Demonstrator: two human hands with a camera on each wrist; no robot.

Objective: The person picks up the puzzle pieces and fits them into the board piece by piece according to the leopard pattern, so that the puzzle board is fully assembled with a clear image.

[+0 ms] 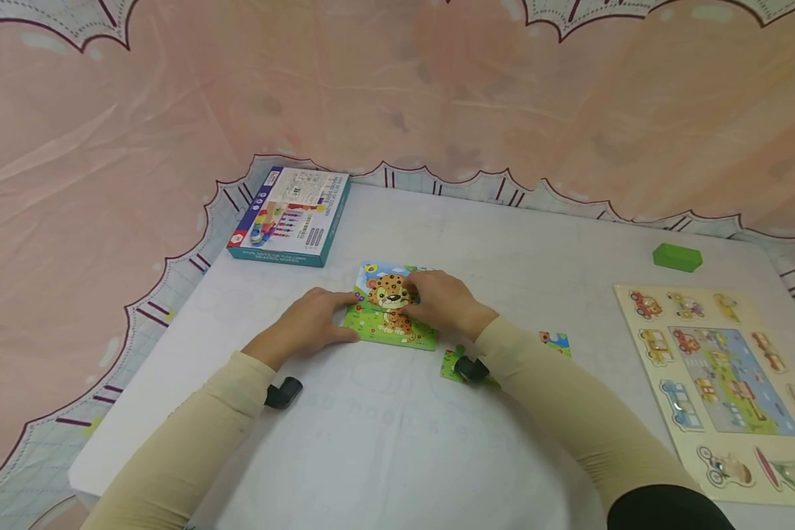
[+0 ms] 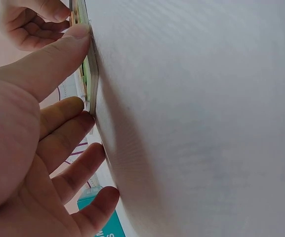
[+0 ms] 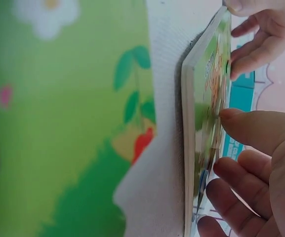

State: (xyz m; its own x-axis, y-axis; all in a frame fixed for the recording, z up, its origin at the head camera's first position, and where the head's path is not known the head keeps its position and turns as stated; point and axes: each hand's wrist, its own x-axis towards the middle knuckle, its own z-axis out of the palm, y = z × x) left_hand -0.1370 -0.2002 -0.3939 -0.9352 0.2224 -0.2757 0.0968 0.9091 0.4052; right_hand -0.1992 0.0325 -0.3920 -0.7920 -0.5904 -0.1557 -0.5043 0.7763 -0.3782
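A leopard jigsaw puzzle (image 1: 391,324) on a thin board lies flat near the table's middle. My left hand (image 1: 313,324) rests at its left side, thumb and fingertips against the edge, fingers spread and fairly straight. Over the puzzle's right part, my right hand (image 1: 445,300) has curled fingers and pinches a puzzle piece (image 3: 202,181) with a blue edge, tilted slightly from the board; the hand hides most of it. A loose green puzzle piece (image 1: 450,364) lies below the right wrist, and another piece (image 1: 558,341) is partly behind the right sleeve.
A teal-edged box (image 1: 291,213) lies at the back left. To the right are a wooden peg puzzle board (image 1: 649,353) with vehicle pictures and a green block (image 1: 677,257) behind it. A patterned curtain (image 1: 397,96) hangs beyond the table's far edge.
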